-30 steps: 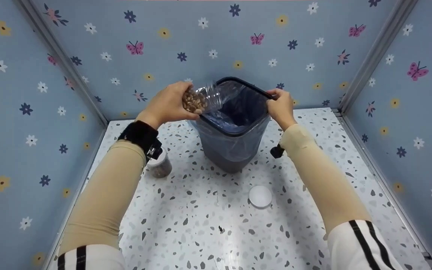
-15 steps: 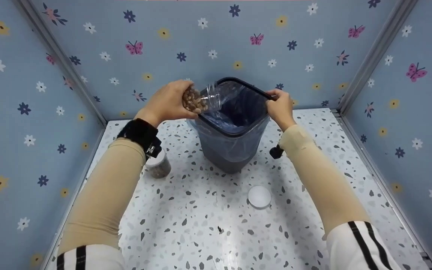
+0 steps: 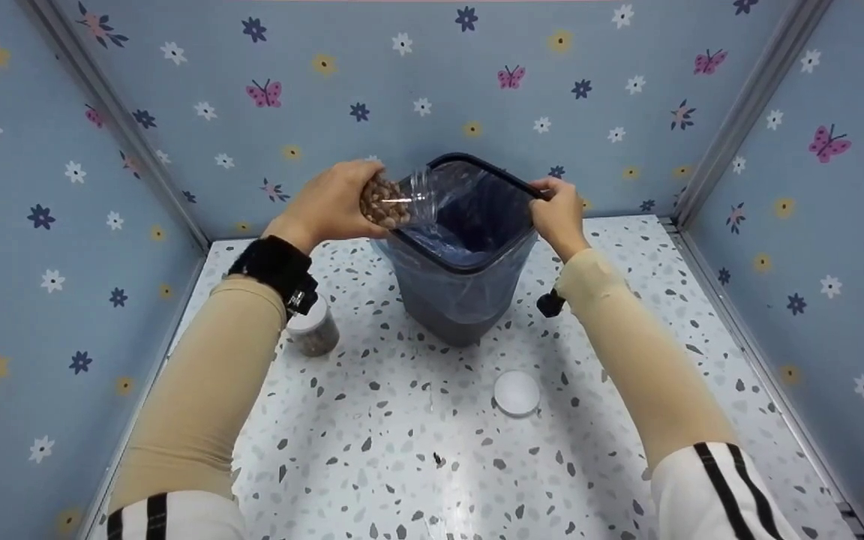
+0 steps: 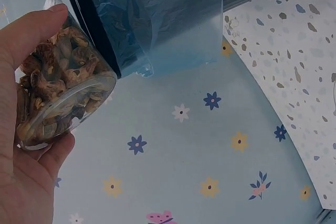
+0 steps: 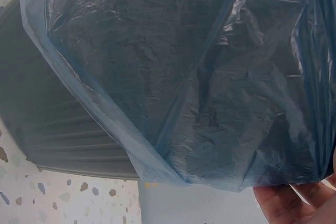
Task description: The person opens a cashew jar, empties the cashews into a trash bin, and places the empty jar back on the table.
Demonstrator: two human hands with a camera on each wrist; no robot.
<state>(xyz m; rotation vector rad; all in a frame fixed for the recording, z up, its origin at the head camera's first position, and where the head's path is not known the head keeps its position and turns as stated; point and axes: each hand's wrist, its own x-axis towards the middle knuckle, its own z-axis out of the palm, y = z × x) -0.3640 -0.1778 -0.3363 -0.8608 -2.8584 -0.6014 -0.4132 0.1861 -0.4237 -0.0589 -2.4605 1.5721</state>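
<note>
My left hand [image 3: 336, 201] grips a clear plastic jar [image 3: 423, 196], tipped on its side with its open mouth over the bin's near-left rim. Brown, shrivelled dried pieces [image 4: 58, 69] lie toward the jar's base, between thumb and fingers. The grey bin [image 3: 451, 319] wears a translucent blue liner bag [image 5: 157, 87] folded over its black rim [image 3: 469, 268]. At the rim's right corner my right hand [image 3: 561, 217] holds on, its fingertips [image 5: 278, 200] showing below the bag's edge. What lies at the bottom of the bin is too dark to tell.
A second jar [image 3: 315, 334] with a white lid stands on the speckled floor [image 3: 372, 450], partly behind my left wrist strap. A loose white lid [image 3: 517, 394] lies in front of the bin. Flower-patterned walls [image 3: 372, 82] enclose the back and sides.
The jar has shifted very slightly left, and the brown pieces sit a little differently inside it. Both hands keep their holds, and the bin stays put.
</note>
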